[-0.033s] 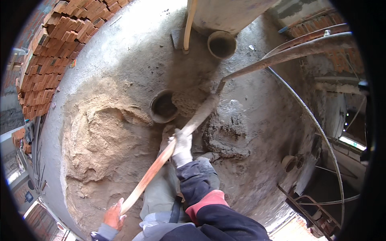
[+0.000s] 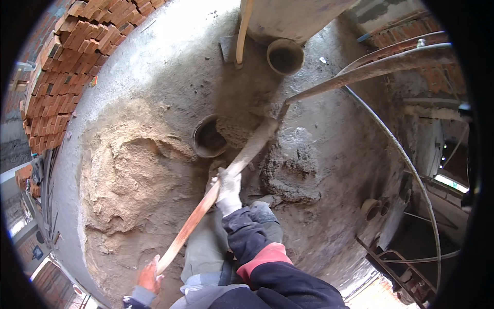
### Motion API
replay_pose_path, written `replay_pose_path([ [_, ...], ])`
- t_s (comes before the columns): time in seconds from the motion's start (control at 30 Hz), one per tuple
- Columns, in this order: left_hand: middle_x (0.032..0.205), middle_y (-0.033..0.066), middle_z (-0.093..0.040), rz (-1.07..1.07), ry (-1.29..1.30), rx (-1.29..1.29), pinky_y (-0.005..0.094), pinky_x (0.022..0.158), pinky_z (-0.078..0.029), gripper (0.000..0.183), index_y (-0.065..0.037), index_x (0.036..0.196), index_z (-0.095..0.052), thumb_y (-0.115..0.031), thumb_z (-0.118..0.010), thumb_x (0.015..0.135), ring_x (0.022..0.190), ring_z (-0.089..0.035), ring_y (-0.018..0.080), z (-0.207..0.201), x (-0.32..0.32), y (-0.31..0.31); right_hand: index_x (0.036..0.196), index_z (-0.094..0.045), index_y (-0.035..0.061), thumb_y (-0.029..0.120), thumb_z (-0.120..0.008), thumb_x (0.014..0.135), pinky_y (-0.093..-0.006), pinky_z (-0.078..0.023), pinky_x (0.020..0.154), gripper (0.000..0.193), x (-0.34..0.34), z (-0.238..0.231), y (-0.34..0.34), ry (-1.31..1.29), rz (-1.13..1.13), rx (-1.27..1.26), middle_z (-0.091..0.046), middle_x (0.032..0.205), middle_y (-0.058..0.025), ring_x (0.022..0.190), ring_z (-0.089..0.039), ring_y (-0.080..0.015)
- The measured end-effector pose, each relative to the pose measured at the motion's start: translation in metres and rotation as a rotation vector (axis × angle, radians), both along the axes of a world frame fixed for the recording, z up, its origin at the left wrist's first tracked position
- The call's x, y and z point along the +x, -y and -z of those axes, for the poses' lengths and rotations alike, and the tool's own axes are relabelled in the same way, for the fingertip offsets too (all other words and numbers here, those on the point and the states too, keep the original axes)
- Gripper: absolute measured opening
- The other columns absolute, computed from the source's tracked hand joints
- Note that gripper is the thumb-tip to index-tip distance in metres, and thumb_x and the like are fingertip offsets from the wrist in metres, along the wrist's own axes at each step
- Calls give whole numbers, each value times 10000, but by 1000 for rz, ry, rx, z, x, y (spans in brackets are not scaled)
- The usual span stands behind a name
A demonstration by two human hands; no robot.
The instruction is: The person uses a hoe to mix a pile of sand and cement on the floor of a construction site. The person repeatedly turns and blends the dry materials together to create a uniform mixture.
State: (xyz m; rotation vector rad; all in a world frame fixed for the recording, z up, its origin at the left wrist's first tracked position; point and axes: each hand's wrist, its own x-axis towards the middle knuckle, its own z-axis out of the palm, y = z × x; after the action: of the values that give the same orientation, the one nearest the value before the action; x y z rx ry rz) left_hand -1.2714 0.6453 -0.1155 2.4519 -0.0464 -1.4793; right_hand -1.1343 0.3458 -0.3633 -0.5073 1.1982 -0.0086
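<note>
A long wooden-handled hoe [image 2: 192, 224] slants from lower left up to the middle. My left hand [image 2: 148, 275] is closed around its butt end, low at the left. Further up the shaft my right hand [image 2: 227, 189], in a whitish glove, grips it. The hoe's head is coated with grey-brown material, so its blade is hard to make out. That clump [image 2: 237, 131] lies against the mouth of a round bucket [image 2: 208, 150], which is tipped toward it. A pile of wet grey mortar [image 2: 291, 175] sits just right of the shaft.
A broad sand heap [image 2: 128, 177] spreads on the left. Beyond stand a second bucket [image 2: 285, 55] and another long wooden handle [image 2: 243, 33]. Brick stacks [image 2: 74, 77] rise at far left. A curved pole [image 2: 370, 69] and a hose [image 2: 396, 141] cross the right side.
The hoe's head and the clump have shifted slightly left, toward the bucket. My right hand has moved slightly left and up with the shaft; my left hand moved a little right.
</note>
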Motion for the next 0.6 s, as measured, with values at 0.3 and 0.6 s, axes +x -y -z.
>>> replay_pose_path([
  [0.3,1012,244,-582,-314,-115,249,462,801,-462,523,-61,1199,-412,-13,-629,725,956,-579,419,232,-170,-59,1026,-443,42,20,-640,722,-351,-478,544,362,-13,69,-72,-121,-595,-487,-539,755,-80,623,-562,-211],
  [0.6,989,190,-563,30,82,5,459,831,-439,456,-55,1102,-468,-46,-650,684,972,-541,391,194,-37,-50,881,-474,77,-17,-656,734,-338,-506,507,252,-7,-2,25,71,-18,0,-546,684,-62,539,-566,-206],
])
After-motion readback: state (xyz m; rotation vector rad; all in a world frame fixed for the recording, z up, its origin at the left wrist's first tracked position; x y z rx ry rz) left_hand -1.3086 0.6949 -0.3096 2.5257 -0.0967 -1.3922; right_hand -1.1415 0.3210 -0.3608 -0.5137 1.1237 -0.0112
